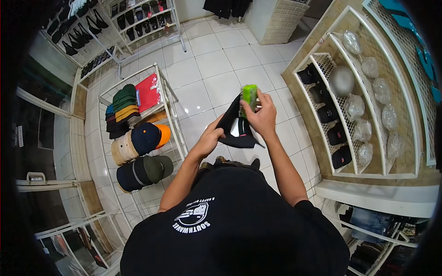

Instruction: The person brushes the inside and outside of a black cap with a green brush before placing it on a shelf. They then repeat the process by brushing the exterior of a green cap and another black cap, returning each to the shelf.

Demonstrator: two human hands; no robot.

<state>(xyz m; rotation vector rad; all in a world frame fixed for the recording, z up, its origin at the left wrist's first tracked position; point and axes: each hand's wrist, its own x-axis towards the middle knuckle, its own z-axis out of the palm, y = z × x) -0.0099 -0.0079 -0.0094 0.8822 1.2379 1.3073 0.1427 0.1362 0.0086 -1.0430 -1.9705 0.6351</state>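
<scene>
My left hand (209, 139) grips a black cap (237, 140) by its left side, thumb on top, out in front of my body over the floor. The cap is tipped so that a pale patch shows in its opening. In my right hand (263, 116) is a bright green block (249, 94) shaped like a hand brush, pinched between thumb and fingers. It sits against the cap's upper right edge; its underside is hidden.
On the left, a white wire rack (109, 158) carries stacked caps (145, 138), folded beanies (125, 105) and a red packet (148, 92). A curved white shelf (348, 60) on the right holds black caps and plastic-wrapped round forms. White tiles (225, 62) cover the floor.
</scene>
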